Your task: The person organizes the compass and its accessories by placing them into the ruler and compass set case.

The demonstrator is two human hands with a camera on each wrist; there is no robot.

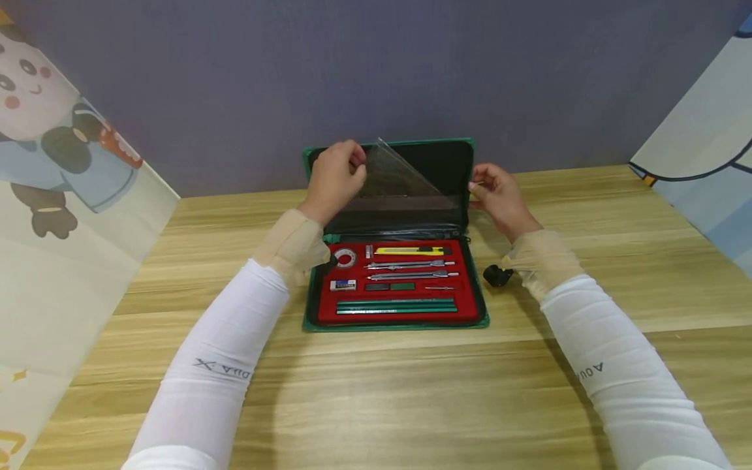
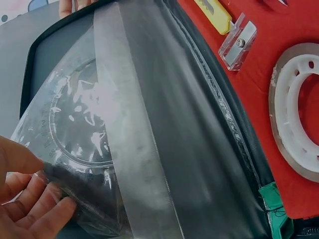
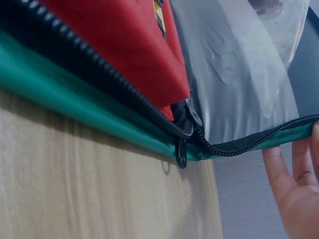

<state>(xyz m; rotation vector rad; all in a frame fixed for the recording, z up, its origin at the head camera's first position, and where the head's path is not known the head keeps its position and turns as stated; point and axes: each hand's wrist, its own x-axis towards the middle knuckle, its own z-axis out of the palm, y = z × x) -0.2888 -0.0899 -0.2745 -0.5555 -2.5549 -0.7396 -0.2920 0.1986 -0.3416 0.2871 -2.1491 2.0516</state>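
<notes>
A green zip case (image 1: 396, 326) of drawing instruments lies unzipped on the table, its black lid (image 1: 446, 153) raised against the wall panel. My left hand (image 1: 337, 176) pinches a corner of a clear plastic sheet (image 1: 405, 173) in front of the lid. In the left wrist view this sheet (image 2: 65, 109) bears a round outline, and its lower part sits behind a translucent pocket band (image 2: 134, 124). My right hand (image 1: 499, 196) grips the lid's right edge; in the right wrist view its fingers (image 3: 279, 169) reach behind the green edge.
The red tray (image 1: 399, 294) holds a yellow cutter (image 1: 408, 251), a sharpener (image 1: 369, 251), a white ring (image 1: 345, 258), two compasses (image 1: 405, 265), an eraser (image 1: 343, 285) and green pencils (image 1: 396, 305). Purple-grey panel (image 1: 382, 72) rises behind the wooden table (image 1: 399, 398).
</notes>
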